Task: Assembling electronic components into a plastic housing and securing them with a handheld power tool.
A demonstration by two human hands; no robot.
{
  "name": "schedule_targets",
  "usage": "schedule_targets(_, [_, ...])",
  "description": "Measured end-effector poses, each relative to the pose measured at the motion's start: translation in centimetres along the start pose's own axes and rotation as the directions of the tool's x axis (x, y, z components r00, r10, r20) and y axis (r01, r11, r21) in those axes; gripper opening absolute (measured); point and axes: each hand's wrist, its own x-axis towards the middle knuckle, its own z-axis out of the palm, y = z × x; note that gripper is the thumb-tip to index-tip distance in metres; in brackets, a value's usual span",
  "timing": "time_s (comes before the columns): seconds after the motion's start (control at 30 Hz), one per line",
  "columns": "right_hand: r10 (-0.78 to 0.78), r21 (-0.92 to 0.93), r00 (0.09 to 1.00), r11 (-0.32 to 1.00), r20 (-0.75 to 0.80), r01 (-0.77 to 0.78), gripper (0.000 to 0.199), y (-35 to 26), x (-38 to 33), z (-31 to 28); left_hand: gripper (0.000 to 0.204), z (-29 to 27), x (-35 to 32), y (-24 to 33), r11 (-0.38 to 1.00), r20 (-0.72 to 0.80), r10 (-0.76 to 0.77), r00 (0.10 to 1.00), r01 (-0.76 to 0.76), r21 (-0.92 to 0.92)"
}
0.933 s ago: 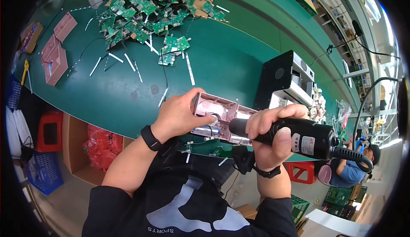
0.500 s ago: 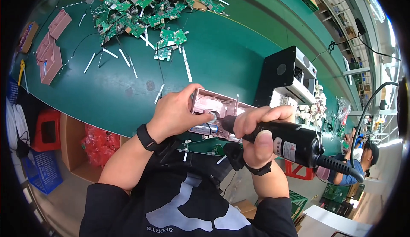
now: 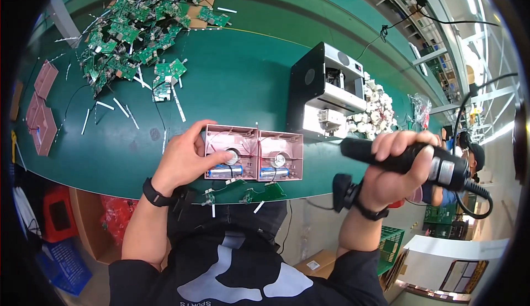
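My left hand [image 3: 186, 157] grips the left pink plastic housing [image 3: 232, 130] by its outer side, the thumb reaching inside onto a round silvery part [image 3: 232, 157]. A blue cylindrical battery [image 3: 225, 171] lies in this housing below that part. Joined or set against it is a second pink housing [image 3: 297, 150] with its own round part [image 3: 278, 160] and blue battery [image 3: 274, 172]. Wires tie small green circuit boards [image 3: 270, 192] to the near side. My right hand [image 3: 402, 165] is wrapped around a black corded electric screwdriver [image 3: 360, 150], held up right of the housings, apart from them.
A black and silver machine [image 3: 308, 93] stands right of the housings, with a heap of white parts [image 3: 381, 107] beyond. Piled circuit boards [image 3: 138, 30] cover the far left of the green table [image 3: 243, 74]. More pink housings [image 3: 43, 119] lie at the left edge.
My right hand has lifted the electric screwdriver out of the pink housing and drawn it to the right. The left hand keeps its hold. The whole view has shifted.
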Motion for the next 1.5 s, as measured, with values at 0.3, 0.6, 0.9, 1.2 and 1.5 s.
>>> schedule_targets(0.3, [0.038, -0.21, 0.99, 0.976, -0.137, -0.066, 0.027, 3.8, 2.8, -2.8, 0.042, -0.5, -0.4, 0.7, 0.97, 0.008, -0.131, 0.991, 0.13, -0.204])
schedule_targets(0.6, [0.17, 0.171, 0.978, 0.967, 0.119, -0.189, 0.035, -0.1, -1.8, 5.7, 0.041, -0.9, -0.4, 0.8, 0.979, -0.004, -0.071, 0.998, 0.068, -0.193])
schedule_targets(0.9, [0.286, 0.167, 0.871, 0.911, 0.4, -0.376, 0.042, 4.1, -5.3, 12.2, 0.045, 0.5, -0.2, -1.1, 0.987, -0.12, 0.043, 0.992, -0.06, -0.146])
schedule_targets(1.2, [0.28, 0.037, 0.848, 0.943, 0.451, -0.331, 0.039, 6.9, -6.5, 12.8, 0.041, 0.5, -0.6, -1.7, 0.993, -0.161, 0.115, 0.98, -0.116, -0.002])
schedule_targets(1.5, [0.294, 0.051, 0.875, 0.94, 0.385, -0.338, 0.038, 7.6, -6.0, 12.6, 0.05, 0.0, 0.4, -0.7, 0.994, -0.093, 0.079, 0.993, -0.085, -0.065])
